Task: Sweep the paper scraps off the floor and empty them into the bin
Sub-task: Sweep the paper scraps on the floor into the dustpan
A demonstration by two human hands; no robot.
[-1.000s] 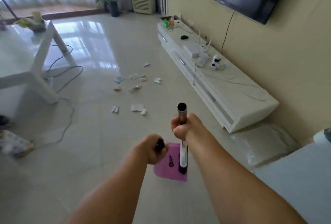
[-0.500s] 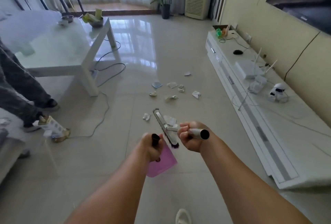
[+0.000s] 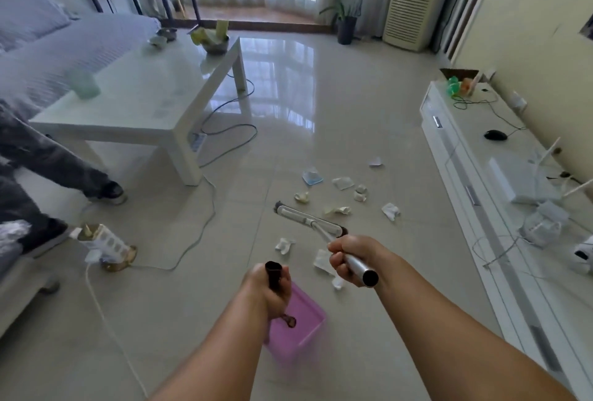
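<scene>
Several crumpled paper scraps [image 3: 341, 183] lie scattered on the glossy tiled floor ahead of me. My right hand [image 3: 348, 256] is closed round the metal handle of a broom, whose white head [image 3: 309, 216] hovers among the scraps. My left hand [image 3: 268, 291] grips the dark upright handle of a pink dustpan [image 3: 296, 325], which hangs low, just below and left of the broom hand. Two scraps [image 3: 322, 261] lie right under my right hand. No bin is in sight.
A white coffee table [image 3: 134, 99] stands at the left with cables [image 3: 205, 208] trailing beneath it. A person's legs [image 3: 54, 172] reach in from the left beside a power strip [image 3: 106, 243]. A long white TV cabinet [image 3: 500, 195] lines the right wall.
My view has swung left and moved closer to the scraps. The broom has swung from upright to pointing forward, its head now among the scraps; the dustpan stays in my left hand.
</scene>
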